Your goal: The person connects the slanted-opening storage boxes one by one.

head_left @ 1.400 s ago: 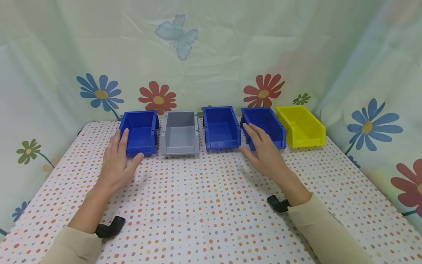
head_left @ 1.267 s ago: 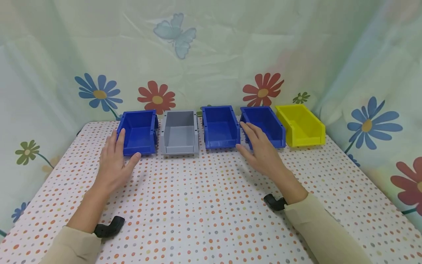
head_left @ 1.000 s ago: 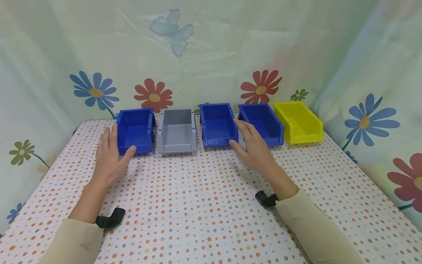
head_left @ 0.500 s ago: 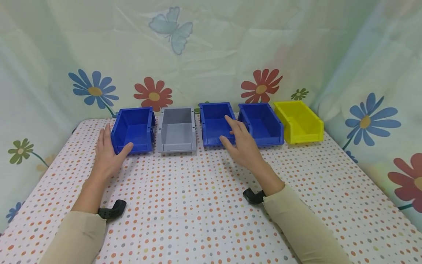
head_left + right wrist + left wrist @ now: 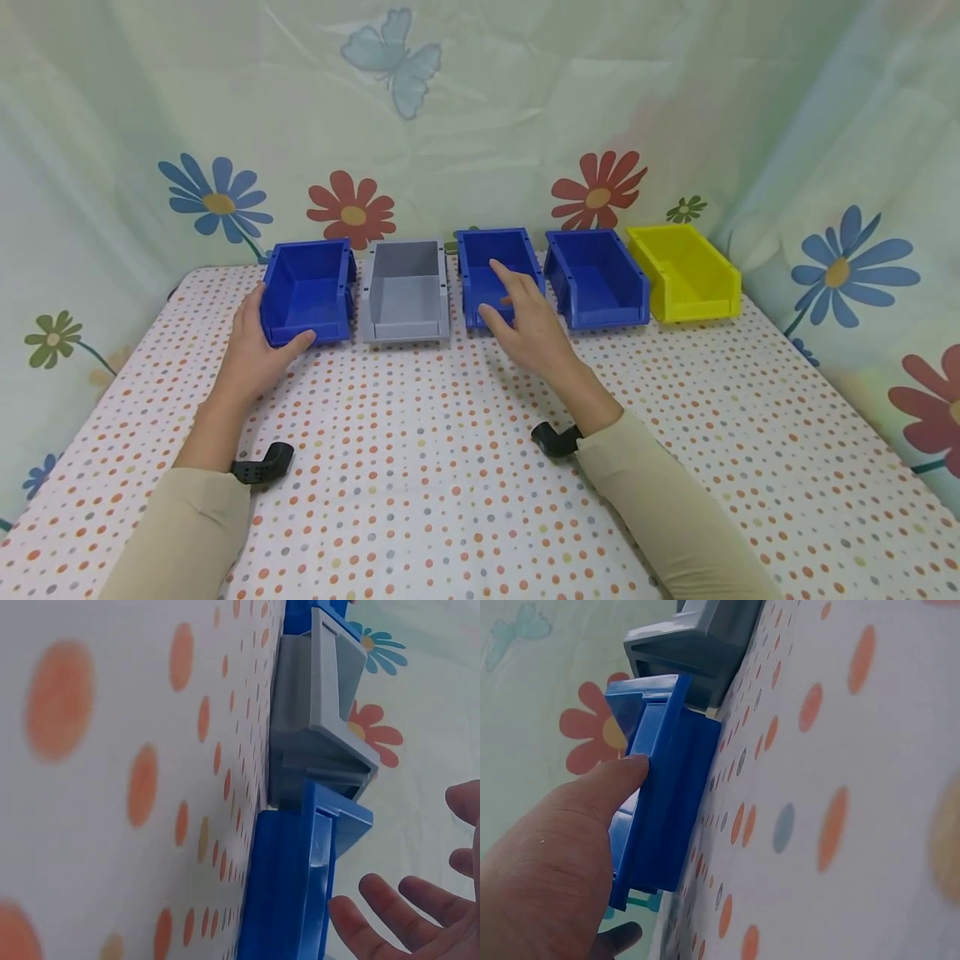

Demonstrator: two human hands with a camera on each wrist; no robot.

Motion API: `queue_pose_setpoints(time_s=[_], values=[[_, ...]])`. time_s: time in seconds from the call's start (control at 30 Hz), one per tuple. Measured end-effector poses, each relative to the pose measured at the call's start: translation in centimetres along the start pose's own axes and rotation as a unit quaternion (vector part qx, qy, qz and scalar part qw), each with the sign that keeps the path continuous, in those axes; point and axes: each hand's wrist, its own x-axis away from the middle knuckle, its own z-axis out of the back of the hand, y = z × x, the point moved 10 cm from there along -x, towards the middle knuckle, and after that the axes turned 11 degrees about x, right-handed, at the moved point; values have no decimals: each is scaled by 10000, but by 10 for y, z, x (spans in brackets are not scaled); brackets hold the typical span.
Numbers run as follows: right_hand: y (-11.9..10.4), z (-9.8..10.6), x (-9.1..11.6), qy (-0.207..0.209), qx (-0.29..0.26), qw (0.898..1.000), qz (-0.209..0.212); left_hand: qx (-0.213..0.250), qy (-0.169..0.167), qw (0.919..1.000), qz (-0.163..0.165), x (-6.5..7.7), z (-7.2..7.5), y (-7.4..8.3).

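Observation:
Five open-front plastic bins stand in a row. At the left end is a blue bin point(image 5: 313, 302); my left hand point(image 5: 251, 358) grips its near left corner, fingers along the outer left wall and thumb at the front lip. In the left wrist view, that thumb point(image 5: 611, 787) lies against the lip of the blue bin point(image 5: 671, 802); the other fingers are mostly hidden. My right hand point(image 5: 534, 337), fingers spread and holding nothing, hovers over the front of the middle blue bin point(image 5: 483, 287). The right wrist view shows its fingertips beside that bin point(image 5: 281, 892).
Between these two blue bins sits a grey bin point(image 5: 407, 300). Another blue bin point(image 5: 600, 287) and a yellow bin point(image 5: 693, 279) stand to the right. The table point(image 5: 420, 500) has a dotted cloth, and a flowered curtain point(image 5: 480, 125) hangs behind the row.
My right hand has moved left, from the fourth bin to the middle blue one. My left hand has closed onto the leftmost blue bin, its fingers passing outside the left wall.

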Motion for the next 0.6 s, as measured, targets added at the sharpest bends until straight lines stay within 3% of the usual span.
queue_pose_setpoints(time_s=[0.6], values=[[-28, -34, -20, -160, -428, 9989, 44, 68, 15, 9999, 78, -2, 0, 2]])
